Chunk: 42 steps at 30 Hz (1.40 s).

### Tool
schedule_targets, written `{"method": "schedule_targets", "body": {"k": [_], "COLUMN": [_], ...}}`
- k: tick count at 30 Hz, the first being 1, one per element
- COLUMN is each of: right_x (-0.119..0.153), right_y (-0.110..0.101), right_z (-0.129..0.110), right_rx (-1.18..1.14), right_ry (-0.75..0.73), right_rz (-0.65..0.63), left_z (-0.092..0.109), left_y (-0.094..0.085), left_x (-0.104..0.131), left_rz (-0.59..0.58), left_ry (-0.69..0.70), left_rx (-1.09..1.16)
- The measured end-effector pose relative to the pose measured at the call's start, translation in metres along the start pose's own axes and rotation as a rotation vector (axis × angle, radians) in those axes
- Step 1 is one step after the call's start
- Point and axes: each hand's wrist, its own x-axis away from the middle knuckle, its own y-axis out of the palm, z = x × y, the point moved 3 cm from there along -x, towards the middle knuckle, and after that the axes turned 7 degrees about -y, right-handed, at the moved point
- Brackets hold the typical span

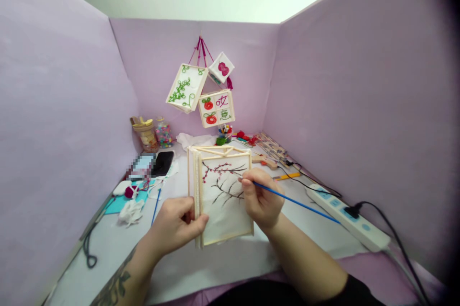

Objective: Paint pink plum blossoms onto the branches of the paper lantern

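A box-shaped lantern [223, 227] with a pale wooden stick frame and white panels stands upright in front of me. Its facing panel carries dark painted branches with small pink-red blossoms. My left hand [179, 224] grips the lantern's left edge, thumb on the front, the other fingers partly hidden. Between the thumb and fingers of my right hand [264, 198] is a thin paintbrush [294, 201] with a blue handle. Its tip is close to the branches near the panel's upper right; whether it touches the panel I cannot tell.
Decorated lanterns [187, 88] hang behind. At left are phones [163, 163], jars [164, 133], crumpled tissue [130, 212] and another blue brush [155, 206]. A white power strip [348, 217] with cables, a glue gun [265, 160] and wooden sticks [273, 148] lie at right. Purple partitions [359, 81] enclose the table.
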Motion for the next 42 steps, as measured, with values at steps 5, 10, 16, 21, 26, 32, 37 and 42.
{"method": "schedule_targets", "body": {"k": [5, 10, 16, 21, 26, 32, 37, 42], "right_x": [0.0013, 0.0006, -0.0005, -0.0001, -0.0008, 0.0003, 0.0006, -0.0014], "right_y": [-0.0002, 0.0007, 0.0007, 0.0007, 0.0008, 0.0008, 0.0008, 0.0007], "right_z": [0.0003, 0.0005, -0.0006, -0.0007, -0.0003, -0.0006, -0.0006, -0.0015], "right_rx": [-0.007, -0.001, -0.002, 0.014, 0.010, -0.017, -0.033, -0.002], "right_ry": [0.000, -0.009, -0.021, -0.017, -0.011, -0.015, -0.016, -0.023], "right_rz": [0.002, 0.000, 0.002, -0.009, -0.015, 0.019, 0.005, -0.007], "left_z": [-0.0001, 0.0006, 0.0004, -0.0002, 0.0002, -0.0003, -0.0019, -0.0025], "left_y": [0.0003, 0.0002, 0.0009, 0.0014, 0.0009, 0.0018, 0.0023, 0.0021], "left_x": [0.0006, 0.0007, 0.0000, 0.0009, 0.0027, 0.0003, 0.0012, 0.0027], "left_rz": [0.008, 0.010, 0.011, 0.005, 0.010, 0.012, 0.002, 0.000], "left_ry": [0.015, 0.024, 0.035, 0.040, 0.038, 0.037, 0.027, 0.010], "left_rx": [-0.013, -0.017, -0.019, -0.023, -0.030, -0.032, -0.020, -0.019]}}
